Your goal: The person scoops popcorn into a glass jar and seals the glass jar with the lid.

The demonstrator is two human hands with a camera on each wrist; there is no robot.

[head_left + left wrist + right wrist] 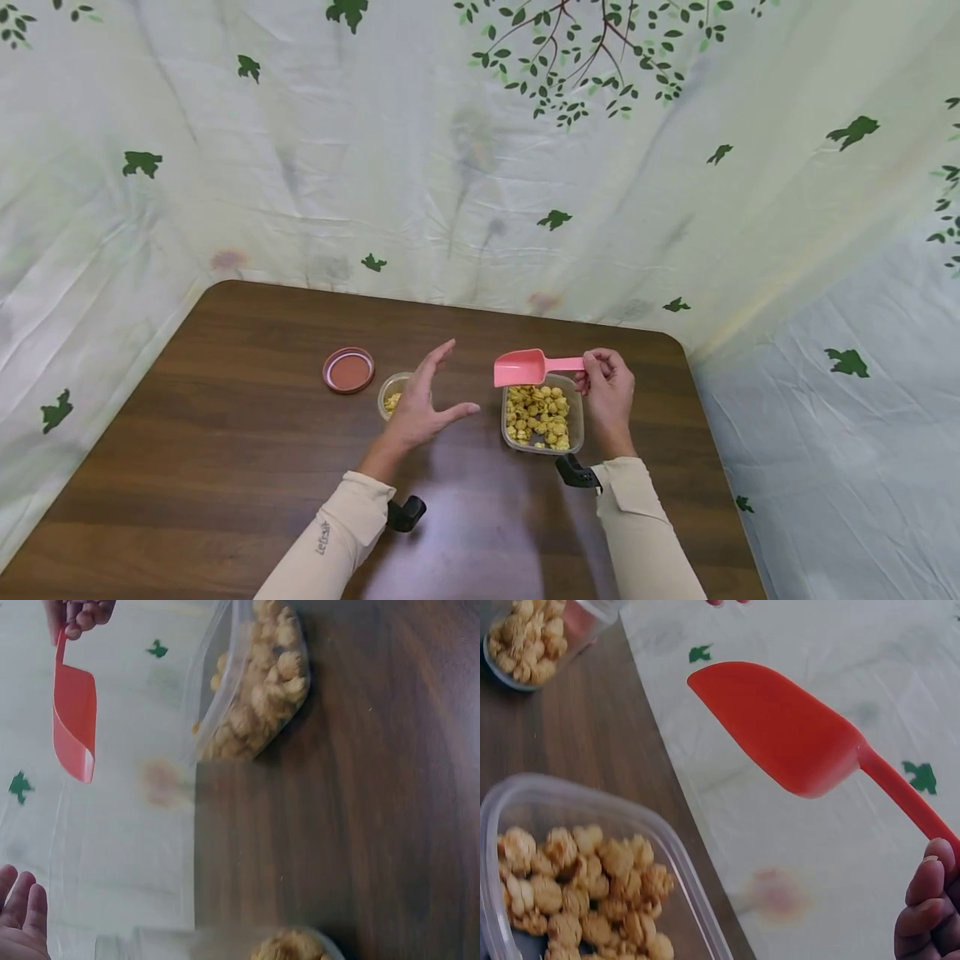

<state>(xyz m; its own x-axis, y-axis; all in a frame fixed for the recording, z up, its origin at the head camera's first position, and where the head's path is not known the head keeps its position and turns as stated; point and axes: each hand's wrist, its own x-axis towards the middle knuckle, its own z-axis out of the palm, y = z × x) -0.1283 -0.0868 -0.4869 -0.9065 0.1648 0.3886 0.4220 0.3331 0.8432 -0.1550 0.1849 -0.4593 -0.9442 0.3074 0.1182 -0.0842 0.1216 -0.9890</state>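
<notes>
- We saw the right hand (pixel 609 396) pinching the end of the handle of a pink scoop (pixel 521 367), with the thumb against curled fingers.
- We saw the scoop raised in the air, its bowl pointing left, level with the far rim of a clear plastic tub (pixel 576 421) in the head view.
- The tub stood on the brown table (pixel 225 433) and held popcorn (pixel 543 408), piled unevenly.
- We saw the left hand (pixel 420 408) with its fingers straight and its thumb spread well away from them, holding nothing.
- That hand hid part of a clear jar (pixel 393 385) from us in the head view; we could not tell whether the 2 touched.
- The jar stood to the left of the tub, well apart from it, with popcorn inside.
- We saw 1 reddish lid (pixel 349 371) lying flat just beyond the jar, to its left.
- Behind the table we saw a pale curtain (pixel 390 167) printed with leaves.
</notes>
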